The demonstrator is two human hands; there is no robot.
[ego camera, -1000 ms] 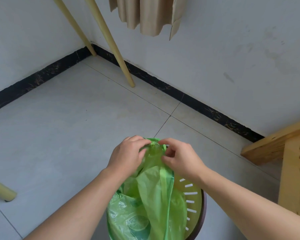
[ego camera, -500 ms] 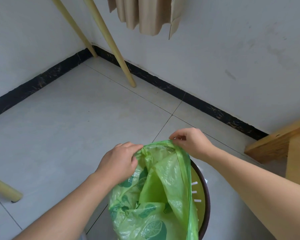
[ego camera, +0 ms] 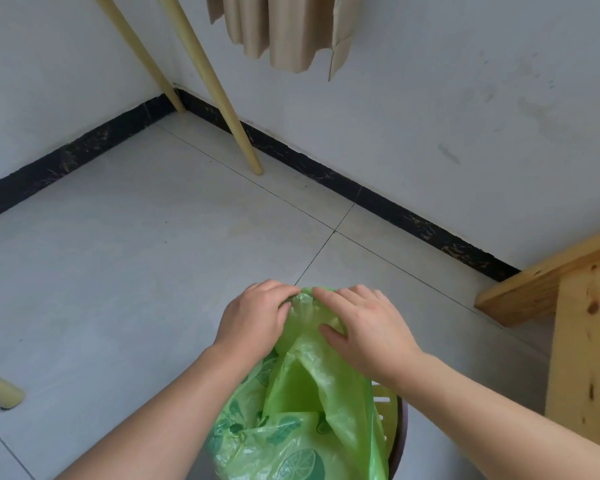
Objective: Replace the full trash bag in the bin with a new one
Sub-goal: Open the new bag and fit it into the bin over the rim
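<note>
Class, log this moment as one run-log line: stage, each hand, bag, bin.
stage: gathering bag top | left hand: gripping bag | right hand: on bag | green bag: in bin | bin: upright

Both bare forearms reach forward; left hand (ego camera: 253,323) fingers curled, pinching; right hand (ego camera: 368,327) flatter, fingers spread, nearly touching left.

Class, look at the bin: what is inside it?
A green bag printed with leaves and lemon slices fills the bin; both hands gather its top. The plastic hides its contents and the bin's bottom.
</note>
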